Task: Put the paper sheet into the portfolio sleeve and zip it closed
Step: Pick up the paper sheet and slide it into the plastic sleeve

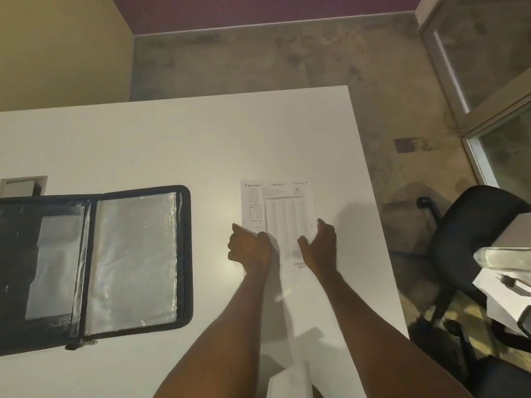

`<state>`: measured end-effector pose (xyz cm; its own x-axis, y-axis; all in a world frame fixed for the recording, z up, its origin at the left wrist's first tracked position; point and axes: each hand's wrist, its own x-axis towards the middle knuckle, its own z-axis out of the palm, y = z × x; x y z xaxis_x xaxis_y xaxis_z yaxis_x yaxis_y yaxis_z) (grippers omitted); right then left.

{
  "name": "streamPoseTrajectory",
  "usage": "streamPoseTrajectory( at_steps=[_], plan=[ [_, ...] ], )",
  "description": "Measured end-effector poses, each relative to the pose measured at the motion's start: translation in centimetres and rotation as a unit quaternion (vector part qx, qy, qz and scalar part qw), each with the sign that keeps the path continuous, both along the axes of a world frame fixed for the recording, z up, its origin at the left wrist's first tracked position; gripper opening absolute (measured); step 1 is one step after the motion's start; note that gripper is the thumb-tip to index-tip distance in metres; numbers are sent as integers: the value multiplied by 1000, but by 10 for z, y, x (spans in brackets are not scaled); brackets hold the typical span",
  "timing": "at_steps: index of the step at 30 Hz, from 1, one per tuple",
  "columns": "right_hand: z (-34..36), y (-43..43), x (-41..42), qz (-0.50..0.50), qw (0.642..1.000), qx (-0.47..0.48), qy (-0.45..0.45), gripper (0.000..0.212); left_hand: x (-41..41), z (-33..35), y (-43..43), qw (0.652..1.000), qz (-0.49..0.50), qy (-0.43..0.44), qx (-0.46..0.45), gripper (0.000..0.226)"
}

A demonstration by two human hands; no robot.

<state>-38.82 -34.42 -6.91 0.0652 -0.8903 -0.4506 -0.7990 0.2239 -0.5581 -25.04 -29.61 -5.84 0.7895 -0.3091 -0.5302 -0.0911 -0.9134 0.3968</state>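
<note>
Two hands work at the near end of a printed paper sheet [280, 216] that lies on the white counter [172, 145], toward its right edge. The left hand [250, 247] is curled closed on the sheet's near left edge, where the paper lifts and bends up against the knuckles. The right hand [319, 242] sits at the sheet's near right edge with its fingers bent over that edge and the thumb on the printed face, so it looks pinched on the paper, though the exact contact is hard to make out. The far end of the sheet lies flat. Well apart to the left, the black portfolio [94, 262] lies open on the counter, its clear plastic sleeve [132, 262] facing up and the zipper pull [82, 344] at the near edge.
</note>
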Motion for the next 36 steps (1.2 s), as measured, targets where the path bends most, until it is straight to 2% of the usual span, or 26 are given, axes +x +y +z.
streamPoseTrajectory(
  at_steps=[4,9,14,17,21,23,27,31,36],
  plan=[
    [2,-4,-6,4,1000,8,-13,72,14,-3,-9,995,69,71,24,49],
    [5,-4,-8,4,1000,-2,-22,70,27,-9,-3,975,102,190,-45,46],
    [6,-1,-10,7,999,-14,-31,68,30,-2,1,980,66,186,-21,47],
    [6,-1,-10,4,999,-17,-35,66,29,-5,2,979,69,182,-60,46],
    [7,-1,-10,0,999,-20,-40,65,28,-8,4,978,92,153,-107,24],
    [7,-1,-10,-3,999,-19,-44,65,30,-9,4,974,114,157,-118,33],
    [7,-3,-11,-2,999,-15,-44,65,32,-10,3,970,119,180,-111,29],
    [5,-6,-12,1,999,-5,-48,65,37,-11,5,966,86,204,-135,11],
    [1,-7,-15,0,999,7,-45,63,51,-13,21,957,8,210,-200,16]
  ],
)
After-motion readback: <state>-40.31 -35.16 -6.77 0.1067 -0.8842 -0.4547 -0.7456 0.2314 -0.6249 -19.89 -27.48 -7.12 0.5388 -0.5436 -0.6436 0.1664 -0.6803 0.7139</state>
